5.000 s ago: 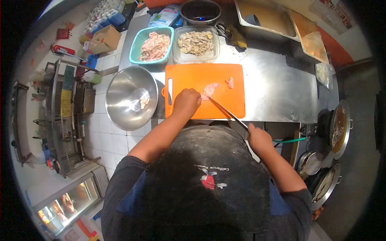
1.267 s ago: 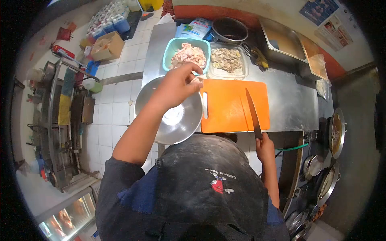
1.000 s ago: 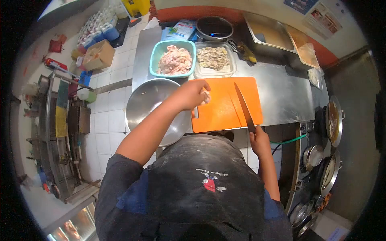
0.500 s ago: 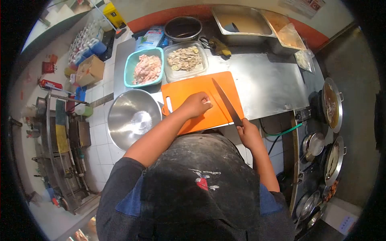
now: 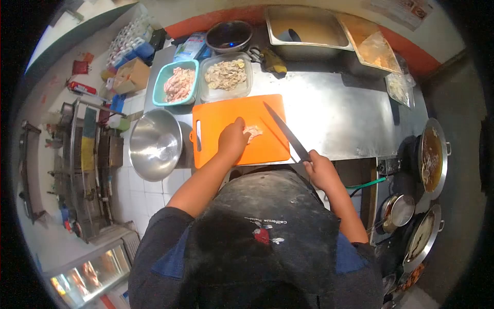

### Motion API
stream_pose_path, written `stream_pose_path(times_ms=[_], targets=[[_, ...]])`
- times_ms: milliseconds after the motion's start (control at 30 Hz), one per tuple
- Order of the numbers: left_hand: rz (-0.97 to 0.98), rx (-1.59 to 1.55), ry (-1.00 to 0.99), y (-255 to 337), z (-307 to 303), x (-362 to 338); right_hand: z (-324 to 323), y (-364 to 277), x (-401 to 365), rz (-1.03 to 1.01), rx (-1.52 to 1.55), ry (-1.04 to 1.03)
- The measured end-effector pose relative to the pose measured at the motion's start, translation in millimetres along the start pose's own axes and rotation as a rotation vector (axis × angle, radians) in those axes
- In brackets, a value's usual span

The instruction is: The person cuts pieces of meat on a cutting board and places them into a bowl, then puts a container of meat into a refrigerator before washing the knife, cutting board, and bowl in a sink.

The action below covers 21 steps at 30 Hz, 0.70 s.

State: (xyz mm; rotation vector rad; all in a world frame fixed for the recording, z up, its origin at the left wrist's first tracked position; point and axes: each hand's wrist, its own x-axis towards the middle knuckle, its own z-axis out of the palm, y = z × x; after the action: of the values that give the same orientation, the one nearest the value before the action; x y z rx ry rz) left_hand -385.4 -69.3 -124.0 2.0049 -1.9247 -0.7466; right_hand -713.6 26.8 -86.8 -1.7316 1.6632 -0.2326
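Note:
On the orange cutting board [image 5: 213, 110] lies a small pale-pink piece of raw meat [image 5: 253, 133]. My left hand [image 5: 233, 139] grips its left edge, with the fingertips partly hidden behind the hand. My right hand [image 5: 320, 169] is closed around the handle of a long kitchen knife [image 5: 286, 130]. The blade points away to the upper left, over the board's right side and apart from the meat. Behind the board stand a turquoise tub [image 5: 162, 82] of raw pink meat and a clear container [image 5: 247, 86] of pale beige pieces.
A steel bowl [image 5: 154, 147] sits left of the board. Along the wall are a dark bowl [image 5: 229, 37], steel pans [image 5: 309, 50] and dark-and-yellow gloves [image 5: 272, 63]. Large woks [image 5: 434, 158] line the right side, above a green hose [image 5: 366, 184].
My left hand has turned and lowered, and the meat now shows spread on the board beside the fingers. The knife remains in my right hand. The whole view has shifted.

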Motion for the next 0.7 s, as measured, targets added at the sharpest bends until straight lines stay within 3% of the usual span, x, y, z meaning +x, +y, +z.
stream_pose_path(times_ms=[133, 267, 333, 400, 433, 500, 600, 700], targets=[[-0.075, -0.006, 0.116, -13, 10, -35, 8, -11, 20, -0.185, -0.212, -0.184], [-0.228, 0.011, 0.116, -8, 1, -62, 16, -22, 33, -0.209, -0.318, -0.240], [-0.293, 0.040, 0.080, -13, -1, -66, 13, -24, 35, -0.196, -0.355, -0.157], [-0.088, 0.008, 0.235, -22, 3, -70, 17, -24, 38, -0.223, -0.334, -0.157], [-0.101, 0.006, 0.236, -21, 4, -71, 18, -25, 39, -0.239, -0.309, -0.146], [0.165, -0.003, 0.310, -15, 8, -69, 18, -39, 42, -0.255, -0.330, -0.210], [0.072, 0.018, 0.228, -14, 22, -66, 27, -55, 51, -0.283, -0.327, -0.268], [0.097, 0.045, 0.265, -14, 28, -66, 35, -72, 59, -0.280, -0.318, -0.281]])
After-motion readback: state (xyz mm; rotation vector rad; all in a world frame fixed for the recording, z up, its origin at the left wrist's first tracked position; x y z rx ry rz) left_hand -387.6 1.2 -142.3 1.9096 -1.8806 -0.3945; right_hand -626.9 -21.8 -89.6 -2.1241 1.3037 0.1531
